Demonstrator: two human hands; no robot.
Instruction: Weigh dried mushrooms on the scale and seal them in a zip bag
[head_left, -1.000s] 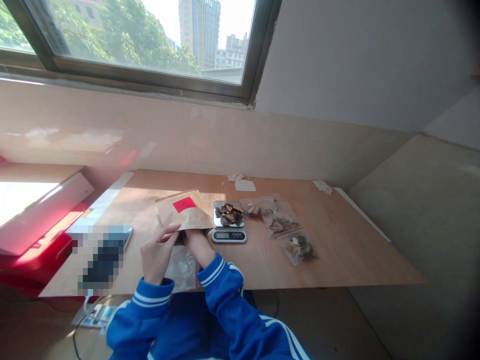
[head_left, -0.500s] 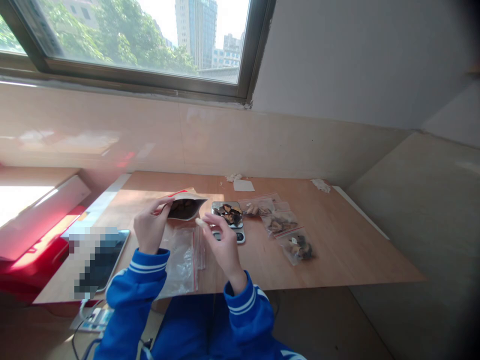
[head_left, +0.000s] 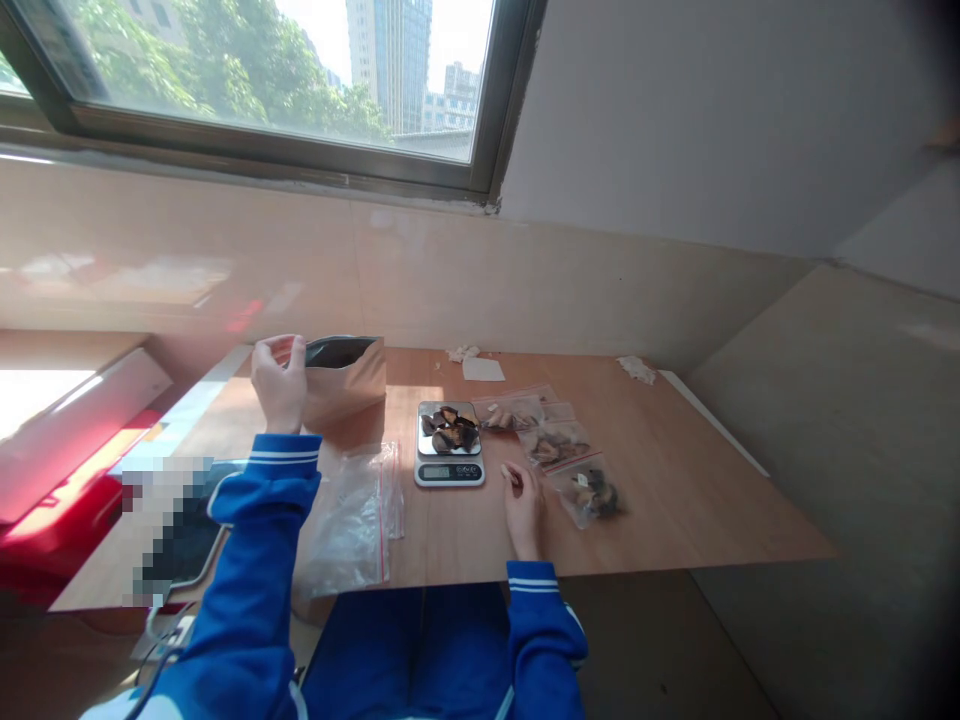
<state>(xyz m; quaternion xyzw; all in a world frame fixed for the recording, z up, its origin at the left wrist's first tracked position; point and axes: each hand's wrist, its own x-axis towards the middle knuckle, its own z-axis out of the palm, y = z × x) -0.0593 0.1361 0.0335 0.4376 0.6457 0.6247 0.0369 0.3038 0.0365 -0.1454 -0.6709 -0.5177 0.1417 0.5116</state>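
My left hand (head_left: 276, 382) grips the rim of a brown paper pouch (head_left: 345, 378), which stands upright with its mouth open at the back left of the wooden table (head_left: 675, 500). My right hand (head_left: 523, 505) rests on the table to the right of a small digital scale (head_left: 449, 458) and pinches a small pale piece between its fingertips. Dark dried pieces (head_left: 448, 430) lie on the scale's pan. Just right of that hand lies a filled clear zip bag (head_left: 589, 493).
Two more filled zip bags (head_left: 551, 442) lie behind the near one. Empty clear zip bags (head_left: 352, 515) lie at the front edge. A phone (head_left: 180, 530), blurred out, lies at the left. Paper scraps (head_left: 482, 368) sit at the table's back. A wall and window sill rise behind.
The left hand lifted the pouch and stood it upright further back. The right hand came out of the pouch with a pale piece and moved down right past the scale.
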